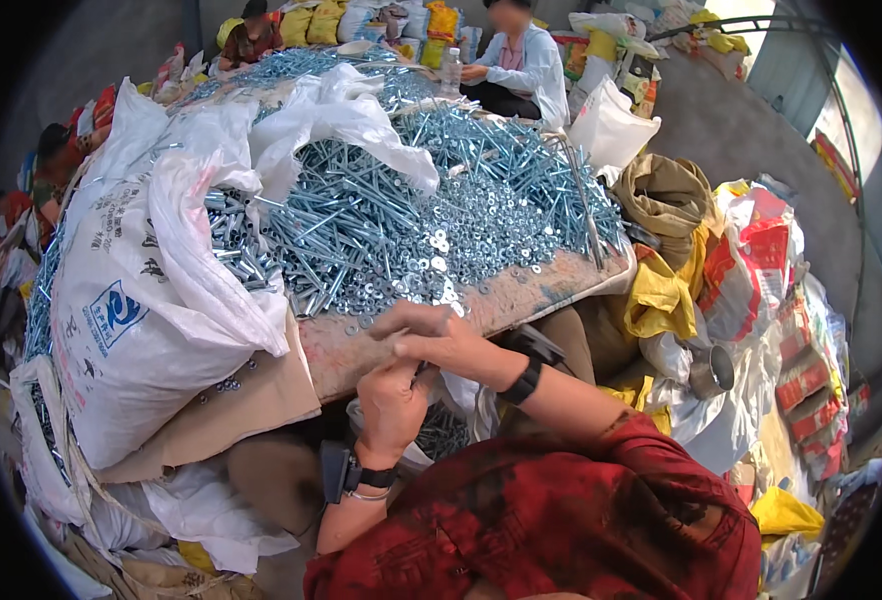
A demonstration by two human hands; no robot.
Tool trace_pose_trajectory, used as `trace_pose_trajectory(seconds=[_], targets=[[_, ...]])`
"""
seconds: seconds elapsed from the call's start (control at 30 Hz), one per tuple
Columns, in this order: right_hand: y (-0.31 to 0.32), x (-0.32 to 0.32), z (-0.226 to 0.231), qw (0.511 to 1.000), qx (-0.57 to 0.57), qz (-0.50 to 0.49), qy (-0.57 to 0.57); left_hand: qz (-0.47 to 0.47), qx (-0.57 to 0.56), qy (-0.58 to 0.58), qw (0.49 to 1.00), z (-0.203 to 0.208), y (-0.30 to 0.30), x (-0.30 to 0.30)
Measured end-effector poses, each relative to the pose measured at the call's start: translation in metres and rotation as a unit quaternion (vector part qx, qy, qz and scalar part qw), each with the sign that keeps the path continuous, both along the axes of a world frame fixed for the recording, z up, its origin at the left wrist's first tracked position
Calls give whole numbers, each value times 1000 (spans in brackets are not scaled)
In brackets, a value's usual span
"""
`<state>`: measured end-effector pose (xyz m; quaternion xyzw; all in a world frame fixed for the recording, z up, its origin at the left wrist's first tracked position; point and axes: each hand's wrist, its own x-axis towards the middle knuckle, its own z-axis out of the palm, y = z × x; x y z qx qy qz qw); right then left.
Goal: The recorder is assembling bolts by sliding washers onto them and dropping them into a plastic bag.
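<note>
My left hand [392,408] is closed in a loose fist just past the table's near edge. A small dark piece [422,371] shows at its thumb side, too small to make out. Just above it, my right hand [443,341] reaches leftward with its fingers bent and the thumb apart from them; nothing shows between them. Beyond both hands, loose metal washers [439,250] spread over the tabletop. Behind and left of these lies a big heap of long silvery bolts [346,205].
A white woven sack [111,340] of metal sleeves leans at the left on a cardboard sheet [251,405]. The padded table edge [551,297] runs in front. Yellow cloth [661,300], sacks and a metal cup [711,372] lie right. Other people [526,65] sit around the far side.
</note>
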<state>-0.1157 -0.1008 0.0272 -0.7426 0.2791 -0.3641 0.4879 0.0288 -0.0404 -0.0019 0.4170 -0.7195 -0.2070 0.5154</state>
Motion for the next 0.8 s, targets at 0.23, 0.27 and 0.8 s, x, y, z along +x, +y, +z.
trace_pose_trajectory(seconds=[0.23,0.27,0.8], targets=[[33,-1,2,980,110,-54,-157,184,41,86,978,-3,-16,53],[28,-2,2,976,125,-89,-157,191,58,83,976,-1,-18,49],[-1,-18,13,979,30,-190,73,-15,110,24,994,-20,-7,-5]])
